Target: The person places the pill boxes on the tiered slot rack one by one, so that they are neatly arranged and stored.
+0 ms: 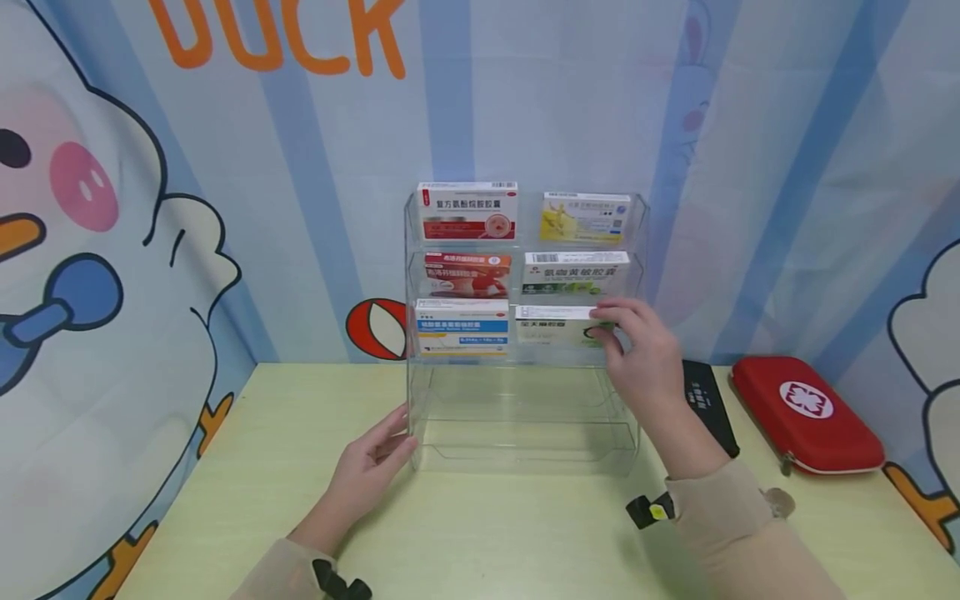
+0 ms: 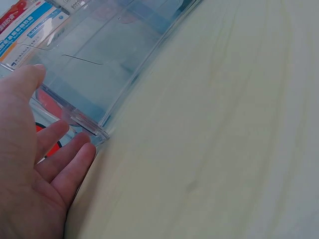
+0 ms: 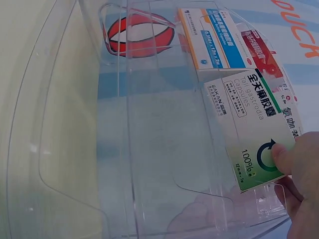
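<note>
A clear display rack (image 1: 525, 392) stands upright on the table with medicine boxes on its upper tiers. My right hand (image 1: 648, 354) pinches the right end of a white-and-green medicine box (image 3: 246, 122) on the third tier, thumb on its printed front. That box reads "Tall gastrodia Capsules". Beside it sits a blue-and-white medicine box (image 1: 462, 327). My left hand (image 1: 367, 467) is at the rack's lower left side, its thumb by the side panel and the fingers loosely extended, as the left wrist view shows.
Above are a red-and-white box (image 1: 468, 212), a yellow-and-white box (image 1: 585, 218), a red box (image 1: 467, 277) and another green-and-white box (image 1: 576, 273). Right of the rack lie a black flat box (image 1: 708, 408) and a red zipped case (image 1: 806, 417). A printed cloth (image 1: 322, 192) hangs behind.
</note>
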`<state>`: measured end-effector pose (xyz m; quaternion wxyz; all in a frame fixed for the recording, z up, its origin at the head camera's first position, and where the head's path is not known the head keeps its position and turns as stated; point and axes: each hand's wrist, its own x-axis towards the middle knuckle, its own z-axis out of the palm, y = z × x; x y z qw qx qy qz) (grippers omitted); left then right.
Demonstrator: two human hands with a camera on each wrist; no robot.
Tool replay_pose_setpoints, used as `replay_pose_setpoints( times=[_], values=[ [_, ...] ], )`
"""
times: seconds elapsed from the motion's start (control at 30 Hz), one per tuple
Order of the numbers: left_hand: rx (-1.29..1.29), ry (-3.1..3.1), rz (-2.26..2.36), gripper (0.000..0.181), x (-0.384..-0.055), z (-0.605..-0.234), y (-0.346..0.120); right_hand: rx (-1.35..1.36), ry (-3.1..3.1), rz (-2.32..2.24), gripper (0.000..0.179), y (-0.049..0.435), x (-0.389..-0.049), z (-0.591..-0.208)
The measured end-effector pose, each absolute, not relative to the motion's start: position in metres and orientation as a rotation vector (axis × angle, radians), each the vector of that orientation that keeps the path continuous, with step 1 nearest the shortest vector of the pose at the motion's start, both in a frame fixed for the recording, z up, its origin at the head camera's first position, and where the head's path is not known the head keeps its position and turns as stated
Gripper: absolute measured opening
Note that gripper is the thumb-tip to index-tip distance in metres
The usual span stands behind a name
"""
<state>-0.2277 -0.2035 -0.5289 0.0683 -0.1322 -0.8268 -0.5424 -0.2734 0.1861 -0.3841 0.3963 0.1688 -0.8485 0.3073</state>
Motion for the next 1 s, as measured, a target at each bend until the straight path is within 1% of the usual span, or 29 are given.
replay_pose_setpoints(
  times=[0.43,0.8,1.0],
  values=[
    [-0.405,-2.496,-1.63,0.058,-0.227,-0.53,-0.2,0.449,-2.182,0.664,0.02,0.184,-0.273,-0.397],
    [-0.405,-2.49,-1.654,0.058,-0.227,-0.53,-0.201,0.47,-2.152,0.63,0.027,0.182,-0.269,-0.401],
    [-0.403,-2.488,-1.656,0.062,-0.226,-0.533,-0.203,0.443,-2.048,0.643,0.025,0.18,-0.264,-0.405]
  ],
)
